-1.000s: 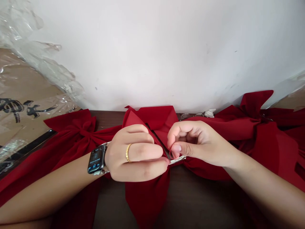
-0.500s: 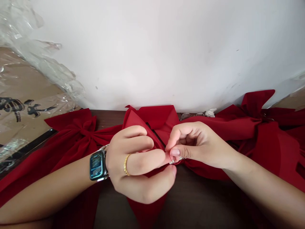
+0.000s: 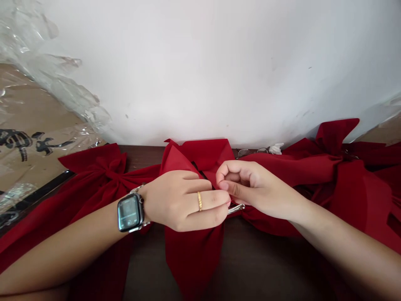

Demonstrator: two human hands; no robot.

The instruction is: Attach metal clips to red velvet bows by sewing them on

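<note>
left hand [image 3: 184,202] pinches a silver clip [image 3: 237,208], slanting up rightward below the right hand [image 3: 246,182], whose fingertips press together.

Passage over dark tabletop [image 3: 257,259], right of central fabric [image 3: 194,255]; wall [image 3: 194,71] blocks far side; red bows [image 3: 109,173] crowd flanks.

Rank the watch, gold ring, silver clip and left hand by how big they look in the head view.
1. Left hand
2. Watch
3. Silver clip and gold ring: too alike to rank; the clip is partly hidden.
</note>
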